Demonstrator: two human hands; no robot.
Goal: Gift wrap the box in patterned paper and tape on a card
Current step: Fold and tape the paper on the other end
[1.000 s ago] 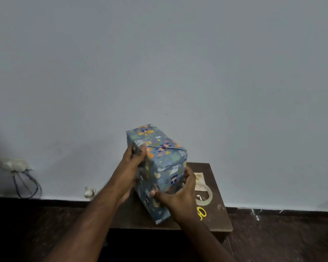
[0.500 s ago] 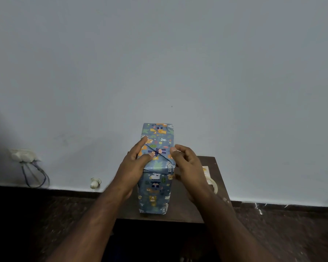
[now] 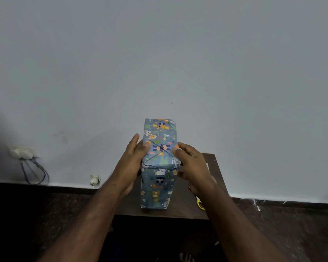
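The left hand (image 3: 133, 163) lies flat against the left side of the wrapped box (image 3: 158, 178), thumb pressing its top edge. The right hand (image 3: 192, 167) grips the right edge with curled fingers. The box stands upright near the front edge of the small table (image 3: 214, 167). Yellow scissors (image 3: 200, 203) lie right of it, near the table's edge.

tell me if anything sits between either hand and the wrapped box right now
Nothing visible does. The left hand lies directly against the left side of the wrapped box, and the right hand against its right side, thumbs on the folded top flaps.
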